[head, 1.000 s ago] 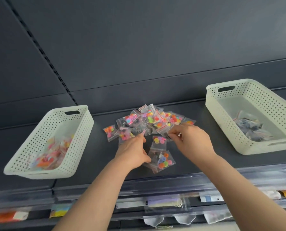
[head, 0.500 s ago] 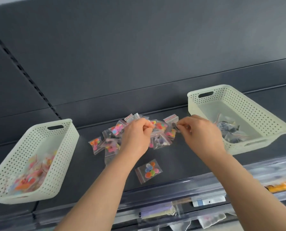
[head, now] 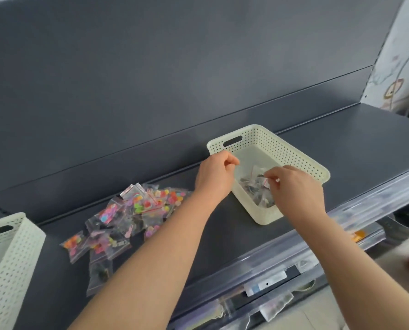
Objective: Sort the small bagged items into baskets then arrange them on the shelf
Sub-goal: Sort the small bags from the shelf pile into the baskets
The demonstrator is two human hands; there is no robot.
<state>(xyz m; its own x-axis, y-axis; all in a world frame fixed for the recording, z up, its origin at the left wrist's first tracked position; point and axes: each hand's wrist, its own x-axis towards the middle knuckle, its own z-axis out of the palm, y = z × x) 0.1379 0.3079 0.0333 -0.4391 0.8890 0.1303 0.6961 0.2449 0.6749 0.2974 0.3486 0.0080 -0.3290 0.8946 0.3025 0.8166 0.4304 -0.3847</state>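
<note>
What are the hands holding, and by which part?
Right hand pinches a small bag by its red-striped top edge, over the white basket. Left hand's fingers are curled at the rim; any hold cannot be told.

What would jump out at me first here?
A heap of colourful little bags lies on the dark shelf, left of the arms. Further right, the left hand and right hand hover at a white basket, the right hand pinching a small bag above darker bags.

left basket (head: 10,258): cut by frame edge | dark bags (head: 254,189): part-hidden by right hand (head: 294,189)
</note>
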